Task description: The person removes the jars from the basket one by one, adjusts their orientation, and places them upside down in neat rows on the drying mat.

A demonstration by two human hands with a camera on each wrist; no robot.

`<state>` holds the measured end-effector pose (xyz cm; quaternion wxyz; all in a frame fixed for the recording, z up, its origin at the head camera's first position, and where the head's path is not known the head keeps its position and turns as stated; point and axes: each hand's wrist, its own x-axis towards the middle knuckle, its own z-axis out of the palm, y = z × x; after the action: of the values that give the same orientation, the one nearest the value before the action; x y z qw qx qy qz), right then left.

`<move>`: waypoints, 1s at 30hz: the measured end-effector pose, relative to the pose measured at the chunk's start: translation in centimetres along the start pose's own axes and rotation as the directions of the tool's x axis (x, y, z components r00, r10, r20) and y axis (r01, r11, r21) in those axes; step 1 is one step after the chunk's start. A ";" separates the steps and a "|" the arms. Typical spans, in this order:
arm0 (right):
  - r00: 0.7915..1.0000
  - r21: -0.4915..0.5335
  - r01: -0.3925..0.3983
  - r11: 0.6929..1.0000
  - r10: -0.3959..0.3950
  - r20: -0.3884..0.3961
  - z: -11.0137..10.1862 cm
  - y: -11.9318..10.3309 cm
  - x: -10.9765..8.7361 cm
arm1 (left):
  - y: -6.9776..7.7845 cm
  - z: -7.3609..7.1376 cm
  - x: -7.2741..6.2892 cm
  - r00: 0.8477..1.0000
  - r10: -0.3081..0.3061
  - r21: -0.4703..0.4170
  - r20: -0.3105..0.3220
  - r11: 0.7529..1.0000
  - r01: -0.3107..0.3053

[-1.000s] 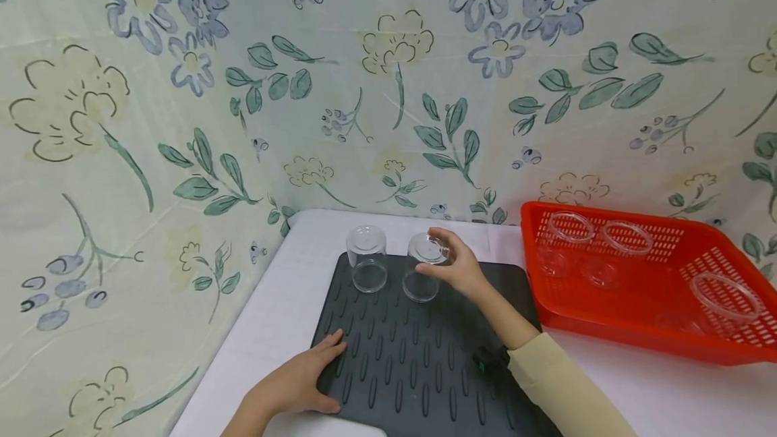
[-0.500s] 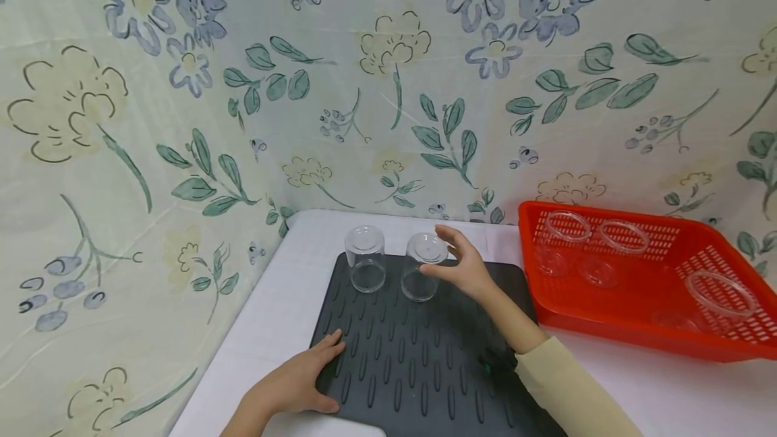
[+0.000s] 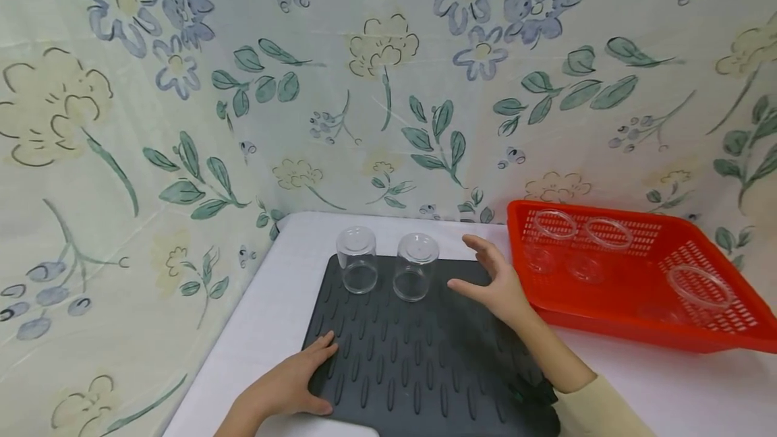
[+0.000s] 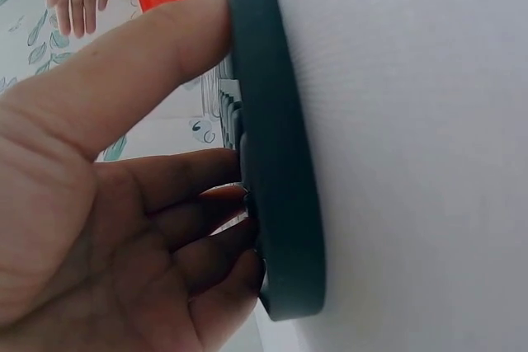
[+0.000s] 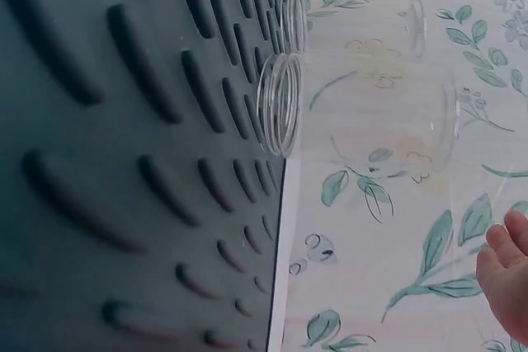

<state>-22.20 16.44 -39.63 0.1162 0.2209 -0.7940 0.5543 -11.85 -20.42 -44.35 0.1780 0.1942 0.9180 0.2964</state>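
Observation:
Two clear glasses stand upside down side by side at the far end of a dark ridged drying mat [image 3: 388, 363]: a left glass [image 3: 357, 260] and a right glass [image 3: 415, 267]. To the right of the right glass, my right hand [image 3: 500, 288] hovers above the mat with thumb and fingers spread apart, holding nothing. In the right wrist view, the nearer glass [image 5: 371, 113] shows its ringed rim on the mat, with fingertips [image 5: 505, 261] apart from it. My left hand [image 3: 288, 383] rests on the mat's left edge; its fingertips touch the ridged top in the left wrist view.
A red plastic basket [image 3: 613, 319] stands right of the mat, with several clear glasses in it, rims upward. A white flat object [image 3: 315, 427] shows at the front edge. Behind the white-covered table [image 3: 243, 329] hangs a floral cloth [image 3: 340, 86].
My right hand has let go of the right glass and drawn back to the right. That glass stays on the mat. The left hand keeps its place; the head view has shifted slightly.

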 end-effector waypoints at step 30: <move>0.962 -0.202 -0.123 0.972 0.067 -0.266 -13.0 0.8 -8.1 | 0.2 -0.1 0.0 0.999 -0.026 -0.028 0.029 0.999 0.027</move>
<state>-16.27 30.57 -39.14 0.2149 0.0944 -0.8375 0.4935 -11.85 -20.36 -44.18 0.1979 0.1837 0.9135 0.3042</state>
